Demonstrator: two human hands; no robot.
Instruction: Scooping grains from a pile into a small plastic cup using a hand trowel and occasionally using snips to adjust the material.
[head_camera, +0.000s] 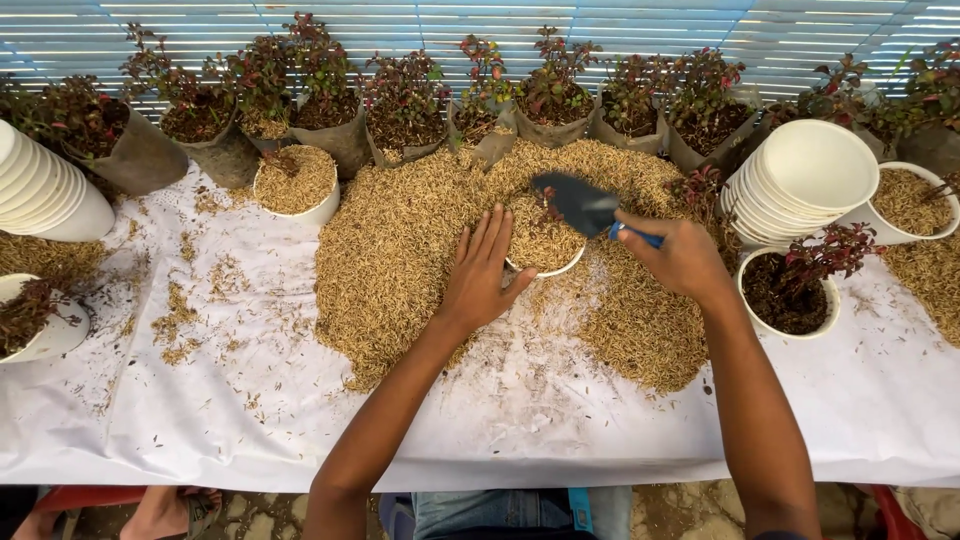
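Note:
My right hand (680, 258) grips the blue handle of a dark trowel (577, 203), its blade tilted over a white pot (545, 245) heaped with rice husk. A small red-leaved plant stem shows at the pot's top. My left hand (482, 272) rests with fingers spread against the pot's left side, on the large husk pile (400, 250) that surrounds it.
A white sheet (250, 400) covers the table. Grey grow bags with red-leaved plants (400, 100) line the back. Stacked empty white pots (810, 175) stand at right and far left (40, 195). Filled pots sit at right (795, 290) and back left (295, 185).

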